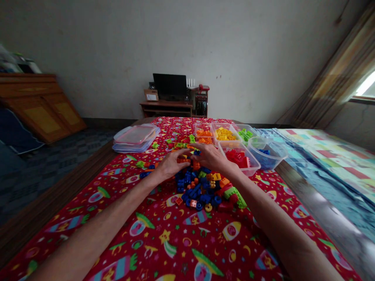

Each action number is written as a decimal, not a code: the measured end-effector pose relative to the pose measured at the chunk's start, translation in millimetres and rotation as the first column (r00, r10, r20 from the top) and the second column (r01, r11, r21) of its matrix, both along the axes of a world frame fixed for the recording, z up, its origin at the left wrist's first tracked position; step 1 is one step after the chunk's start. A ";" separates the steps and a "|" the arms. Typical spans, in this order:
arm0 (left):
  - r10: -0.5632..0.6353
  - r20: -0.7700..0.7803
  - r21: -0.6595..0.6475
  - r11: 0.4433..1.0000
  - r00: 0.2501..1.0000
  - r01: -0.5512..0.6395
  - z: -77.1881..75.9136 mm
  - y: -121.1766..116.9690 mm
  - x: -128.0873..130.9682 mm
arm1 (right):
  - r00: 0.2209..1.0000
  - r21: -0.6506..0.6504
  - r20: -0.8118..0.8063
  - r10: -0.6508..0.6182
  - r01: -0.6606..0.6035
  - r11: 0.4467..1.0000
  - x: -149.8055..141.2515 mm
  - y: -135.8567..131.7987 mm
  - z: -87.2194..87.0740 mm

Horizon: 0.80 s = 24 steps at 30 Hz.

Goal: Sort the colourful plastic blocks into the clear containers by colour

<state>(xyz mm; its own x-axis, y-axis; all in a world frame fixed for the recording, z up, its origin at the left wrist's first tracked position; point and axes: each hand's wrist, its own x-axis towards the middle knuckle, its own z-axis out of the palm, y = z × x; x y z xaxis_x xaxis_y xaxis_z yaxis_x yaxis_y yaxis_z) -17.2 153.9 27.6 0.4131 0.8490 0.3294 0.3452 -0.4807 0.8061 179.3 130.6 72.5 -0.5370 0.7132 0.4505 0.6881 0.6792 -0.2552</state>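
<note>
Head view, blocks [195, 191]: heaped on cloth [181, 253]; heap's long axis runs away, leaning left.
Left hand [170, 164]: thumb, fingers parted about one orange block [183, 160]; grip, I can't tell.
Right hand [210, 155]: curled over blocks; hold unclear.
Tubs [254, 166]: five.

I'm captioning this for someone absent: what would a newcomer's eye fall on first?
First, the heap of multicoloured toy bricks mid-picture, with the left hand and right hand at its farther part. Then the bright red patterned tablecloth beneath, and the clear containers of sorted bricks to the right.
</note>
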 end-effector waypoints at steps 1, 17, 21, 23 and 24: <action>-0.015 0.010 0.001 1.000 1.000 0.015 -0.2 -0.7 1.8 | 0.999 -0.031 0.033 0.031 -0.030 0.999 -0.9 -0.2 -0.9; 0.112 -0.364 0.230 0.973 0.925 -0.028 10.6 -12.9 4.9 | 0.969 -0.223 0.242 0.052 0.004 0.975 9.4 0.1 6.9; 0.083 -0.369 0.212 0.977 0.926 -0.003 5.1 -12.4 5.3 | 0.966 -0.197 0.256 -0.018 0.070 0.978 0.4 -1.2 -0.8; 0.046 -0.314 0.190 0.982 0.948 0.016 4.1 -11.8 5.8 | 0.967 -0.164 0.244 -0.075 0.117 0.980 -4.7 -2.0 -6.0; 0.034 -0.277 0.176 0.984 0.960 0.016 4.2 -11.5 6.2 | 0.969 -0.146 0.225 -0.106 0.141 0.979 -7.0 -2.3 -7.9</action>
<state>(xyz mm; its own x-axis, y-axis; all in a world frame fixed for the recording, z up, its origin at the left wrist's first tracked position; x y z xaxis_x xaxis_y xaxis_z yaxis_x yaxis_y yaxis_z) -11.0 142.4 31.8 0.5018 0.7925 0.3466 0.5481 -0.6013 0.5814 172.3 128.3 64.5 -0.5119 0.8331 0.2094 0.8144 0.5482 -0.1904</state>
